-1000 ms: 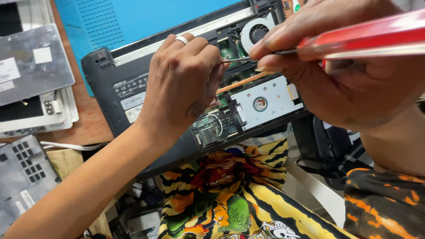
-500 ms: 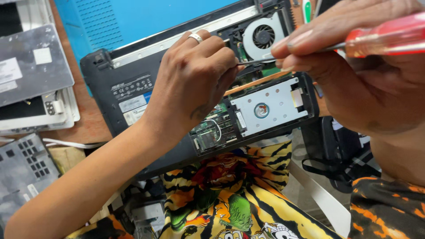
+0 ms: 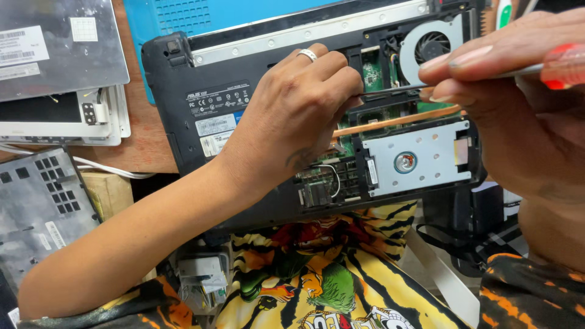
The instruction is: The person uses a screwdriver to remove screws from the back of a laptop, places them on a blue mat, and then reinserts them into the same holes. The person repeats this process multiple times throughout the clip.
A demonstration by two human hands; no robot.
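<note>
An opened black laptop (image 3: pixel 183 79) lies bottom-up at the table's edge, its fan (image 3: pixel 431 47), green board, copper heat pipe (image 3: pixel 396 122) and silver hard drive (image 3: pixel 420 159) exposed. My left hand (image 3: pixel 292 122), with a ring on one finger, rests on the laptop's middle and pinches the metal tip of a screwdriver (image 3: pixel 563 66). My right hand (image 3: pixel 518 103) grips that screwdriver's red handle at the right, with the shaft lying nearly level above the board.
A grey laptop cover (image 3: pixel 55 45) and white laptop parts (image 3: pixel 67 119) lie at the left on the wooden table (image 3: pixel 143 143). Another grey panel with square holes (image 3: pixel 36 207) sits lower left. A blue surface (image 3: pixel 164 15) lies behind the laptop. My patterned clothing fills the bottom.
The view has shifted and the laptop sits more to the right and lower. Both hands keep hold of the screwdriver, whose red handle now shows only at the right edge.
</note>
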